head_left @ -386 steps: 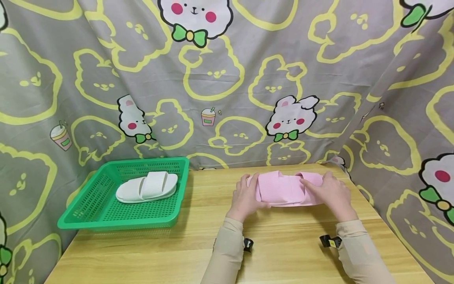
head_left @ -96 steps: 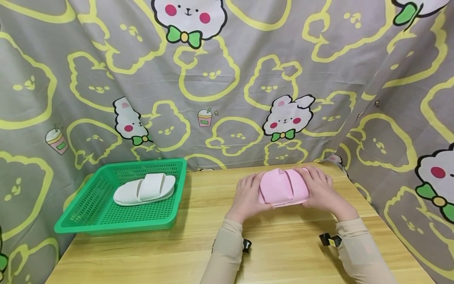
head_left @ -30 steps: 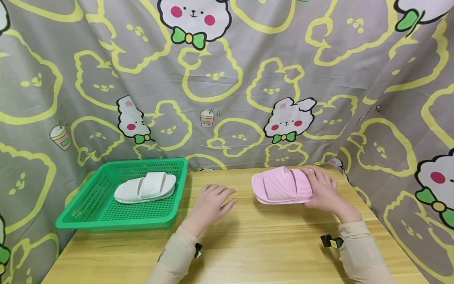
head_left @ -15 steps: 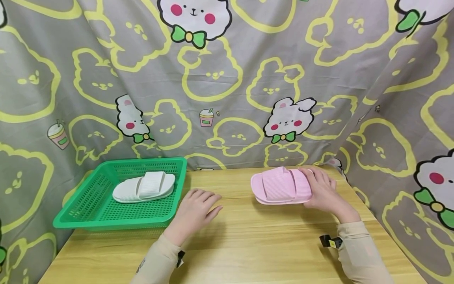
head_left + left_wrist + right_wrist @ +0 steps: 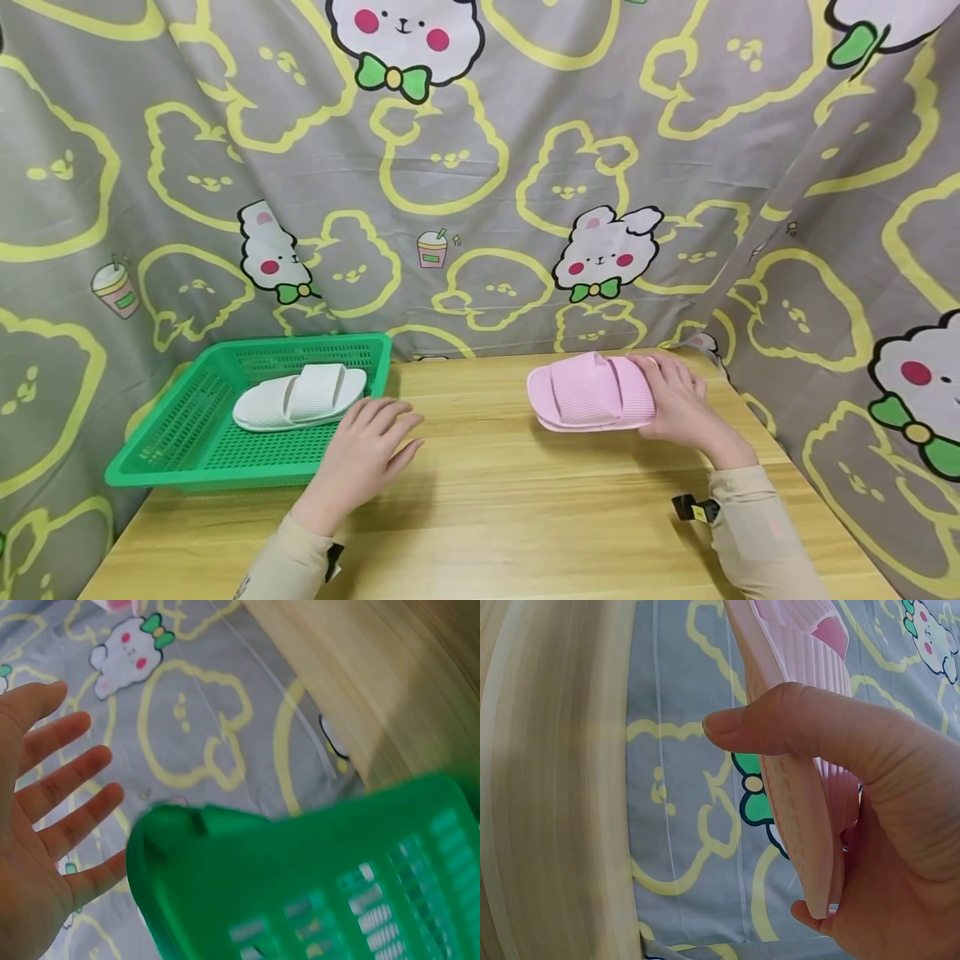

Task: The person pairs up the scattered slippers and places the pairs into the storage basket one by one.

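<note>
In the head view my right hand [image 5: 678, 408] grips the right end of a pair of pink slippers [image 5: 585, 392], which look fitted into each other. They are held just over the right side of the table. The right wrist view shows my thumb across the sole of the pink slippers [image 5: 802, 817], my other fingers mostly hidden behind. My left hand [image 5: 367, 454] hovers with nothing in it at the right front corner of the green basket [image 5: 225, 479]. Its fingers are spread in the left wrist view. White slippers [image 5: 258, 404] lie inside the basket, partly covered by my left hand.
The wooden table [image 5: 487, 517] extends between the basket and the pink slippers. A grey patterned curtain [image 5: 480, 217] hangs behind the table and along its sides. A black strap mount [image 5: 693, 508] sits at my right wrist.
Earlier both hands held the pink slippers, and they were pushed closer together. My left hand then let go and moved left to the basket. My right hand has kept its grip.
</note>
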`<action>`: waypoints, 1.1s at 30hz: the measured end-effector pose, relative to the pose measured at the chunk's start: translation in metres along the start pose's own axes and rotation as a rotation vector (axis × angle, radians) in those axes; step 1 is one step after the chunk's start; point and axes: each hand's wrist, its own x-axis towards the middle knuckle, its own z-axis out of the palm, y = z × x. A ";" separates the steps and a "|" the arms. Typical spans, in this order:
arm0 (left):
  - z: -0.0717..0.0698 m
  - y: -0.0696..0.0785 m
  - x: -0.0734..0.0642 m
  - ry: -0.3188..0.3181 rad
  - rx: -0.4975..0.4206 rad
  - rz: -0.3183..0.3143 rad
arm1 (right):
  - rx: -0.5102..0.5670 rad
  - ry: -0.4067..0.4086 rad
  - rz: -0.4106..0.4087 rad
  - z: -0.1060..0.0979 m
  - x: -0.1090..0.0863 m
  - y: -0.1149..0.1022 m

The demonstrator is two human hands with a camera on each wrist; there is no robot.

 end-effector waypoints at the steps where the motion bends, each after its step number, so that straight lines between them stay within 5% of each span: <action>1: -0.002 -0.003 -0.003 0.006 -0.001 -0.001 | 0.001 -0.001 -0.001 0.000 0.000 0.000; 14: -0.022 -0.031 -0.035 0.080 -0.017 -0.056 | 0.003 -0.012 0.011 0.000 0.000 -0.001; 23: -0.032 -0.049 -0.062 0.041 0.008 -0.152 | -0.002 -0.016 0.008 0.001 0.000 -0.001; 33: -0.045 -0.068 -0.079 0.077 0.037 -0.232 | -0.004 -0.017 0.011 0.001 0.000 0.000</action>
